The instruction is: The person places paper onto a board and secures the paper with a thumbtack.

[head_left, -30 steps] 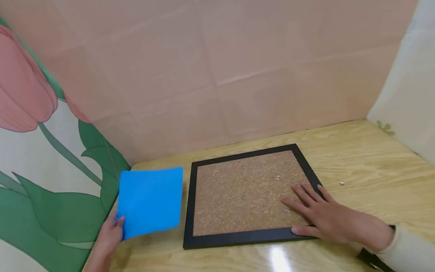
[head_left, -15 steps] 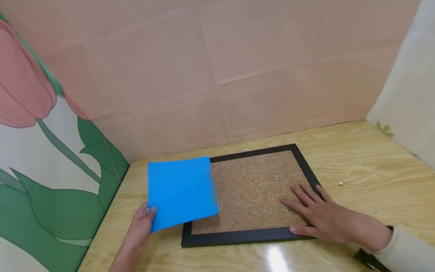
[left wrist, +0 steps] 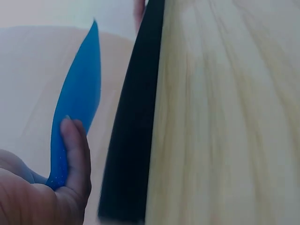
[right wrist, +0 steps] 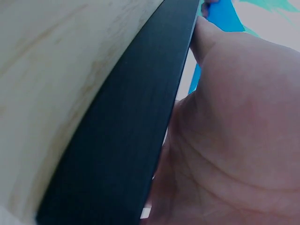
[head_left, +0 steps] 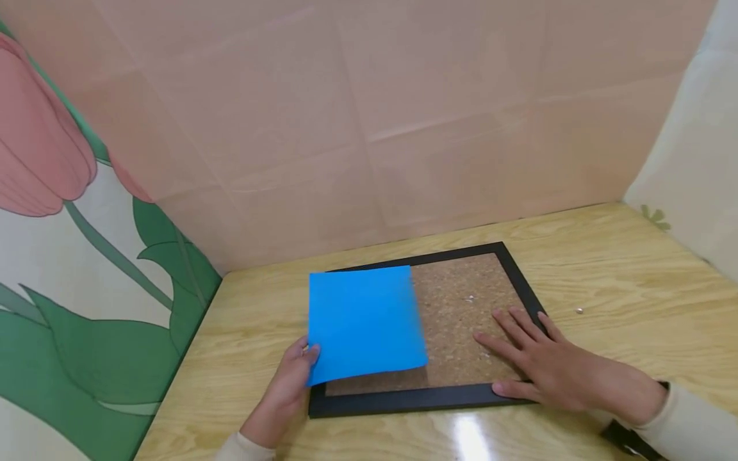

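Note:
A square blue sheet of paper [head_left: 364, 320] is pinched at its left edge between the thumb and fingers of my left hand [head_left: 288, 378]. It hangs over the left half of a cork board [head_left: 450, 320] with a black frame, casting a shadow there. The left wrist view shows the blue sheet [left wrist: 79, 93] slightly bowed, above the board's black edge [left wrist: 133, 117]. My right hand [head_left: 542, 365] lies spread on the board's lower right corner, fingers on the cork and thumb on the frame. In the right wrist view, my right palm [right wrist: 243, 112] is beside the black frame [right wrist: 122, 112].
A small shiny pin-like piece [head_left: 579, 310] lies on the wooden table [head_left: 634, 275] right of the board. Another small shiny bit [head_left: 469, 298] sits on the cork. A pinkish cloth wall [head_left: 369, 128] stands behind, and a tulip-printed cloth [head_left: 104, 269] at the left.
My left hand has carried the blue paper rightward, from beside the board to over its left half. My right hand and the board have stayed in place.

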`<state>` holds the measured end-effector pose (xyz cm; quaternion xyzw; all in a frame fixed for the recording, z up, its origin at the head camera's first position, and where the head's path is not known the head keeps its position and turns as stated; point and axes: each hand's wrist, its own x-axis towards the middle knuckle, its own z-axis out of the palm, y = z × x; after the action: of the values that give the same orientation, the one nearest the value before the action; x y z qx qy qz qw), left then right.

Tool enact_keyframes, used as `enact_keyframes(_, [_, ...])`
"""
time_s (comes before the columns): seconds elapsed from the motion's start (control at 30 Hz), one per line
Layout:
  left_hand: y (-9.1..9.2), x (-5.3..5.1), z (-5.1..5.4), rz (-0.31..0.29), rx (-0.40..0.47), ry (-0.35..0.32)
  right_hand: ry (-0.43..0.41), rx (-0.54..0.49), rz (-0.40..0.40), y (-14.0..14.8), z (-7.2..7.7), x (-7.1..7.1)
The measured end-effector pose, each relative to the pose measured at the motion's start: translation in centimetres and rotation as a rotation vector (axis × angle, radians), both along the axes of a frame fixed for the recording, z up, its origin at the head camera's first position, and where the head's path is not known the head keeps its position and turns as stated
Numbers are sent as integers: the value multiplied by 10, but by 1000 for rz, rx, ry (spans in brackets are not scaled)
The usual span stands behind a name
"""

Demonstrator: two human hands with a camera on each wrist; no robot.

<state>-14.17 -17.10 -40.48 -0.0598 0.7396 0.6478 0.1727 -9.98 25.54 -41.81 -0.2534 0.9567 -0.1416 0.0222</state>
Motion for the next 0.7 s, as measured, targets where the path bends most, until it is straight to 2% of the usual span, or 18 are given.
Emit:
enact_keyframes(0.13, [20,-3,-5,-48,74,2,9,-6,3,1,1,0])
enact_keyframes(0.37, [52,-8,-9,-80,88,22,3,1,0,3,-1,-1])
enact_keyframes(0.5, [59,-8,-10,-82,85,23,-21,-5,2,4,-1,-3])
enact_keyframes(0.7, [58,-8,-13,-95,111,10,-42,-11,6,4,-2,-4])
